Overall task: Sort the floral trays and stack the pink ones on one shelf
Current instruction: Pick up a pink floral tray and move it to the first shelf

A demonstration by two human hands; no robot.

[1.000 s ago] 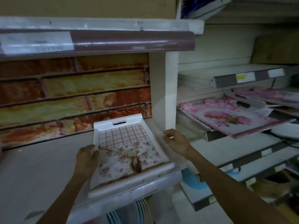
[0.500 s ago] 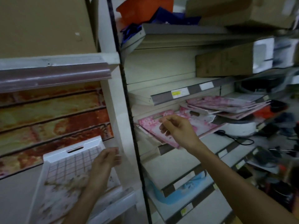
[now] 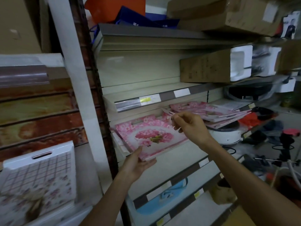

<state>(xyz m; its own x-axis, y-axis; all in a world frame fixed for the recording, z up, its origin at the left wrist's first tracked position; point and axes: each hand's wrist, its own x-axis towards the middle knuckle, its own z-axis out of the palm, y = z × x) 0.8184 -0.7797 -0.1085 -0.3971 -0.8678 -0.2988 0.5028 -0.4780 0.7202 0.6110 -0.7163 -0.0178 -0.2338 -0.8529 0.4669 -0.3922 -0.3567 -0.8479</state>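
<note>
Pink floral tray (image 3: 151, 136) lies tilted on the middle shelf (image 3: 192, 154) of the right-hand rack, its near left corner overhanging the shelf edge and its cut-out handle at the far end. That overhang looks like the reason for the way it is held: the left hand (image 3: 138, 163) sits palm up under the near corner, fingers spread flat beneath and the thumb laid on the top face, so the tray is cupped and supported from below rather than clamped. The right hand (image 3: 190, 126) hovers over the tray's far right edge, thumb and forefinger pressed together on something thin and pale; whether that is the rim of this tray or of the next one I cannot tell.

Just to the right and farther back, a stack of pink floral trays (image 3: 210, 111) leans on a white round appliance (image 3: 224, 134), so the pink ones are already gathering on this shelf, and the held tray probably belongs with that pile.

Well apart on the near left shelf lies the white checked floral tray (image 3: 39, 176), plainly the other sort, kept in a separate bay. Below, a blue tray (image 3: 164, 196) shows on a lower shelf. Cardboard boxes (image 3: 224, 15) fill the shelves above.
</note>
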